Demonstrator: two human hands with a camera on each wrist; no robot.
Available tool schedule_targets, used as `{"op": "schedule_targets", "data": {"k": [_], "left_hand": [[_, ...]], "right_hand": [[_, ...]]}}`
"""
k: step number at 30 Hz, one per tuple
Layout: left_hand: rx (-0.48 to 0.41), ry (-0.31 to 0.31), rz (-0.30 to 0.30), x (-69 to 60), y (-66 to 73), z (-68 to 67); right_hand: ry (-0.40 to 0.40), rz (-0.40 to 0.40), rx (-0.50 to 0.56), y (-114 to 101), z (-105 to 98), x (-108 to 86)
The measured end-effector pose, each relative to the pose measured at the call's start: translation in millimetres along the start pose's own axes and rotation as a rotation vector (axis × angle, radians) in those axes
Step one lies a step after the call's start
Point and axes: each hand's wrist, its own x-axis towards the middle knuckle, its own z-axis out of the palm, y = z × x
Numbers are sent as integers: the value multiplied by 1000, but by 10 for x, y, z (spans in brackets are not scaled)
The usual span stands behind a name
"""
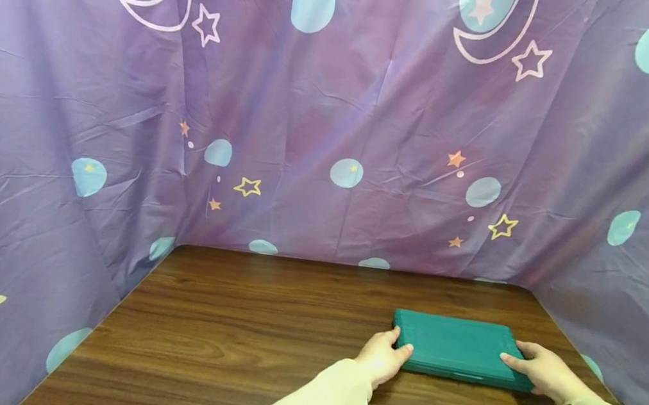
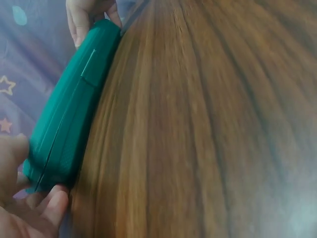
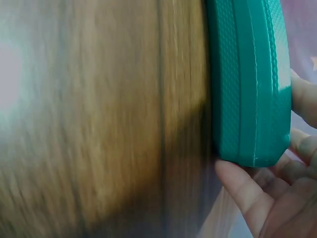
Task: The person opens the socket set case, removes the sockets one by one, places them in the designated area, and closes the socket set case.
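A flat green plastic case (image 1: 457, 346), closed, lies level at the right part of the wooden table. My left hand (image 1: 383, 359) grips its left end, thumb on the top edge. At the opposite end, my right hand (image 1: 547, 370) holds the right edge with its thumb on top too. The left wrist view shows the case's long front side (image 2: 74, 109) with a seam and a latch-like tab. Textured bands run along the case's end (image 3: 252, 89) in the right wrist view. Whether its underside fully touches the table cannot be told.
The dark brown wooden table (image 1: 233, 323) extends to the left of the case. Purple cloth (image 1: 332, 113) with moons, stars and blue spots hangs behind the table and along both sides. The table's right edge runs close beyond my right hand.
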Motion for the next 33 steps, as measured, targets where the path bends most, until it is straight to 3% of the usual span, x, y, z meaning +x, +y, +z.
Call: {"op": "schedule_targets", "data": {"k": [5, 8, 12, 19, 33], "left_hand": [[-127, 38, -24, 8, -119, -126], [-168, -13, -27, -13, -211, -269], [-153, -75, -21, -55, -349, -494], [-259, -141, -72, -136, -569, -885], [-230, -153, -113, -443, -885, -1523]], "right_hand": [[3, -1, 3, -129, 122, 0], [3, -19, 14, -216, 220, 0], [-12, -46, 65, -343, 353, 8], [-22, -98, 209, -571, 603, 51], [-20, -142, 259, -1049, 1128, 100]]}}
